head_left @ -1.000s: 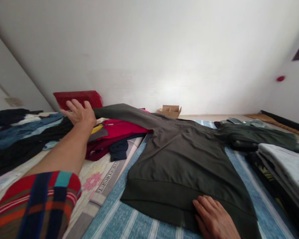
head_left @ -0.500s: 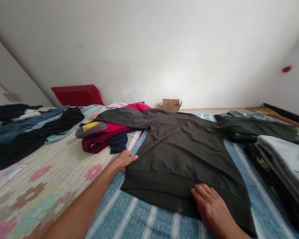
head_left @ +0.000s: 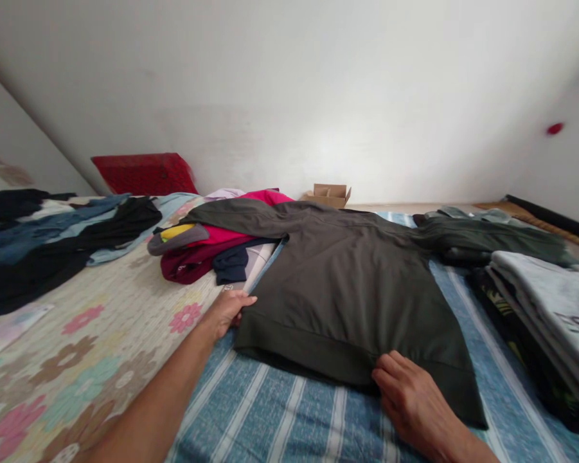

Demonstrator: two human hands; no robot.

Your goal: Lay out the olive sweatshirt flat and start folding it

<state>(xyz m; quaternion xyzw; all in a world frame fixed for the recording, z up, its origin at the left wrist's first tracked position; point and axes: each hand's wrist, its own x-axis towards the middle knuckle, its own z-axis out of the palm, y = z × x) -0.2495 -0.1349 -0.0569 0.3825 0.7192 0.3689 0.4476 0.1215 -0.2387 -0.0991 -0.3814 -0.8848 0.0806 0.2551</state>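
The dark olive sweatshirt (head_left: pixel 347 289) was found spread across a blue striped sheet (head_left: pixel 289 418), with its ribbed hem band (head_left: pixel 313 344) toward the person. Inspection showed no fold across the body, and neither sleeve was laid inward. One sleeve (head_left: pixel 236 215) extended over a loose pile of maroon, pink and navy garments (head_left: pixel 187 267). The other sleeve (head_left: pixel 491 247) extended away to the far right, in a bunched condition. A stack of folded garments (head_left: pixel 544 302) stood at the right side, just beyond the sweatshirt.

The left hand (head_left: pixel 226 313) was at the lower left side edge of the sweatshirt, just above the hem band. Its fingers (head_left: pixel 241 299) were close together and touching the fabric edge, but a clamped hold could not be confirmed. The right hand (head_left: pixel 414 402) was at the hem band near the lower right corner. Its fingers (head_left: pixel 390 366) were slightly curled and close together on the band, with a grip likewise unconfirmed. The hands were well apart, one at each side of the hem. A floral bedspread (head_left: pixel 101 341) lay to the left of the sheet.
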